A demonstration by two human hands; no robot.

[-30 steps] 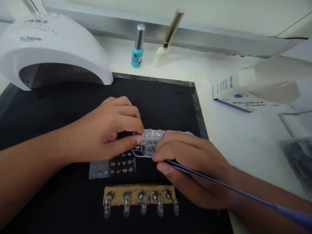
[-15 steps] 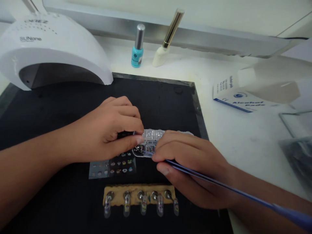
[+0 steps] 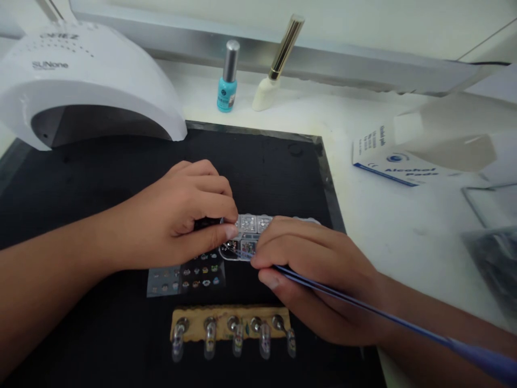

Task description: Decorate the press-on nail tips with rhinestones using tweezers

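Note:
My left hand (image 3: 197,207) pinches the left end of a clear compartment case (image 3: 247,223) filled with small shiny gems. Blue-purple tweezers (image 3: 363,304) are held between the thumb and fingers of my right hand (image 3: 307,269), their tips reaching into the case's lower left compartment. Whether a gem is between the tips is too small to tell. My right hand hides the case's right part. Under my left hand lies a clear sticker sheet (image 3: 194,277) with tiny figures. Closer to me, a wooden strip (image 3: 220,311) bears several clear nail tips (image 3: 237,340) on round metal mounts.
A white lamp (image 3: 100,70) stands at the back left of the black mat (image 3: 258,172). Behind the mat are a turquoise bottle (image 3: 226,89) and a cream bottle (image 3: 267,91). An open alcohol pads box (image 3: 396,161) is on the right, with a plastic bag (image 3: 495,258) nearer.

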